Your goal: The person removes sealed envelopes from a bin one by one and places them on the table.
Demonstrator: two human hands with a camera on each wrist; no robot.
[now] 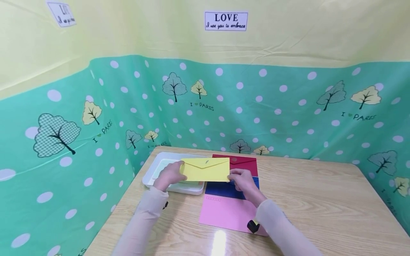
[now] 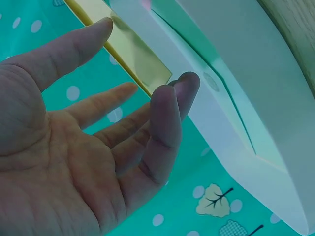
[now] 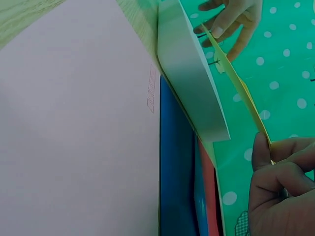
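Note:
A yellow envelope is held up flap side toward me, spanning the gap between both hands. My left hand grips its left end between thumb and fingers, over the white tray. At its lower right corner, my right hand pinches the paper with thumb and curled fingers. A pale green envelope lies inside the tray, partly covered from the head view. Beneath the right hand, a pink envelope, a blue envelope and a red envelope overlap on the table.
The wooden table extends to the right of the envelopes. A green and yellow patterned curtain hangs behind and along the sides. The tray's raised rim stands close to the left edge of the blue envelope.

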